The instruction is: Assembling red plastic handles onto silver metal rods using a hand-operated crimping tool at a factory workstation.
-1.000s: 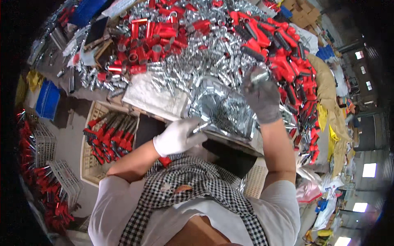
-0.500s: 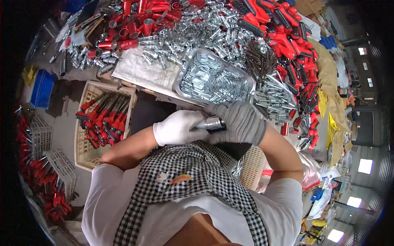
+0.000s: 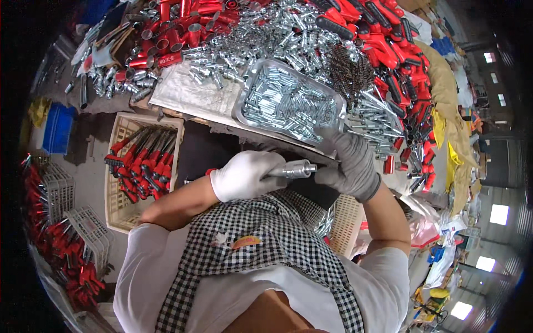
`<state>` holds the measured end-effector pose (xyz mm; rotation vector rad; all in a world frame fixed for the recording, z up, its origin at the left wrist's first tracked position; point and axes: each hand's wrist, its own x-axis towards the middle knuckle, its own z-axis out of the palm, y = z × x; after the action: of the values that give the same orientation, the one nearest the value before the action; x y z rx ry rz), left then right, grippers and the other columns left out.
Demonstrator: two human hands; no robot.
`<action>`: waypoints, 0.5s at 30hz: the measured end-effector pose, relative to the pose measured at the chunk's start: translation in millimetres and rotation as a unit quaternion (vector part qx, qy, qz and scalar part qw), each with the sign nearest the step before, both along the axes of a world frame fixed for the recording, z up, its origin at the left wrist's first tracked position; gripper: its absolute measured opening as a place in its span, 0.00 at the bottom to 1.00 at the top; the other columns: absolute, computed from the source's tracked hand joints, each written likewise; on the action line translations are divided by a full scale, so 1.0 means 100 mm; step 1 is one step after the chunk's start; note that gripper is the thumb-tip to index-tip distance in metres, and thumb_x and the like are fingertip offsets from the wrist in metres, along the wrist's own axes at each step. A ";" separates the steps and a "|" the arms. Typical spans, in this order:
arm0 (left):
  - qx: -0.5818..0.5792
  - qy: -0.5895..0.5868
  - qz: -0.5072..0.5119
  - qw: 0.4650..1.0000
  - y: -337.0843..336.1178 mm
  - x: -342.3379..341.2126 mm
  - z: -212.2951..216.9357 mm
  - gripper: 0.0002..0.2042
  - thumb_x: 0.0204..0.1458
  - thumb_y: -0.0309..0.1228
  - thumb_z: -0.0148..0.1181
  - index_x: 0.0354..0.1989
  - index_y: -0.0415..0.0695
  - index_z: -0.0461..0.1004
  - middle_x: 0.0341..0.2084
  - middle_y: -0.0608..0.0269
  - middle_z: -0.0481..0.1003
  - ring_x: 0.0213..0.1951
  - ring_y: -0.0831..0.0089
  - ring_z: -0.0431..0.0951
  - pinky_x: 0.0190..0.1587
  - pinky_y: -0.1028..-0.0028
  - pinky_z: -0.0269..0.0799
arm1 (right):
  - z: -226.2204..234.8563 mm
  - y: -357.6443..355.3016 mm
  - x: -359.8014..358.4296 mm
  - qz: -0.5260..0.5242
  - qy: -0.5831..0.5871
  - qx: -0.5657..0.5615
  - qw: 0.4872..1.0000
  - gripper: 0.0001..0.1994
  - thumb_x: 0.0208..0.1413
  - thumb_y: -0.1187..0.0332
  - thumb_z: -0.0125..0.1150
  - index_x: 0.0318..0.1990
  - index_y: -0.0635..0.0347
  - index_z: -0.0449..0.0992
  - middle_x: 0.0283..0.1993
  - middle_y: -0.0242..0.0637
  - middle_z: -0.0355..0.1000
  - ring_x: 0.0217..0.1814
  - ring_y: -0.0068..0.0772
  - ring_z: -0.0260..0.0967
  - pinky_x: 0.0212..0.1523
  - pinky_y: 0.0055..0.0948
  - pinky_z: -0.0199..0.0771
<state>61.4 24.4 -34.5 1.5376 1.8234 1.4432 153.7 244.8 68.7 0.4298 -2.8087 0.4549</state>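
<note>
My left hand [image 3: 248,175], in a white glove, is closed around a silver metal cylinder [image 3: 298,169] with a narrow stepped tip. The cylinder lies roughly level, and its tip points right toward my other hand. The rest of it is hidden inside the glove. A small red piece shows by the left wrist; I cannot tell whether it belongs to the cylinder. My right hand [image 3: 355,169], in a grey striped glove, is just right of the tip with thumb and fingers apart. Its fingertips are slightly blurred. Beyond both hands is a metal tray [image 3: 240,111] of small silver pins.
A cream crate [image 3: 117,213] of red-handled tools stands at left. Heaped on the bench are red tubes [image 3: 194,32], silver fittings, dark springs [image 3: 350,69] and red-and-black handles [image 3: 383,47]. Grey baskets [image 3: 91,233] and a blue bin [image 3: 58,129] lie farther left.
My right hand has moved off the metal cylinder to the right, and its fingers have spread. The cylinder in my left hand now shows a narrow tip pointing right.
</note>
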 end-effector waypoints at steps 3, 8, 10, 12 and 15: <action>-0.007 0.011 0.010 1.000 0.03 -0.04 -0.01 0.13 0.46 0.33 0.67 0.34 0.41 0.72 0.26 0.51 0.74 0.30 0.50 0.76 0.33 0.58 0.72 | -0.05 -0.14 0.13 0.009 -0.099 -0.059 0.993 0.27 0.46 0.51 0.71 0.50 0.58 0.75 0.35 0.43 0.77 0.35 0.44 0.77 0.36 0.34 0.75; -0.041 -0.018 -0.048 0.998 0.01 -0.10 -0.03 0.19 0.41 0.32 0.70 0.41 0.38 0.73 0.28 0.49 0.74 0.32 0.50 0.77 0.35 0.60 0.72 | -0.07 -0.18 0.06 0.014 -0.174 -0.027 0.984 0.18 0.49 0.61 0.69 0.47 0.52 0.77 0.38 0.40 0.75 0.39 0.46 0.75 0.41 0.38 0.76; -0.037 0.010 -0.051 0.998 0.02 -0.12 -0.02 0.19 0.41 0.32 0.70 0.40 0.38 0.73 0.28 0.49 0.74 0.31 0.50 0.76 0.35 0.60 0.72 | -0.15 -0.14 -0.01 0.167 -0.042 -0.059 0.983 0.17 0.46 0.67 0.68 0.47 0.51 0.78 0.41 0.39 0.74 0.42 0.45 0.74 0.42 0.38 0.76; -0.032 0.038 -0.053 0.997 0.02 -0.11 -0.03 0.19 0.41 0.32 0.70 0.40 0.38 0.73 0.27 0.49 0.74 0.31 0.49 0.76 0.34 0.60 0.72 | -0.14 -0.15 0.02 0.162 -0.078 -0.069 0.981 0.20 0.43 0.72 0.67 0.48 0.51 0.77 0.46 0.39 0.73 0.45 0.44 0.74 0.42 0.38 0.76; -0.006 0.005 -0.018 1.000 0.04 -0.06 -0.02 0.15 0.45 0.36 0.69 0.33 0.41 0.71 0.25 0.52 0.74 0.29 0.50 0.76 0.32 0.60 0.71 | -0.11 -0.18 0.04 0.098 -0.066 -0.067 0.991 0.18 0.43 0.71 0.69 0.45 0.55 0.78 0.41 0.40 0.74 0.40 0.43 0.75 0.38 0.36 0.76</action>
<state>55.1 28.6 -36.2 1.5664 1.7972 1.4073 157.2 226.9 57.5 0.6735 -2.8507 0.7336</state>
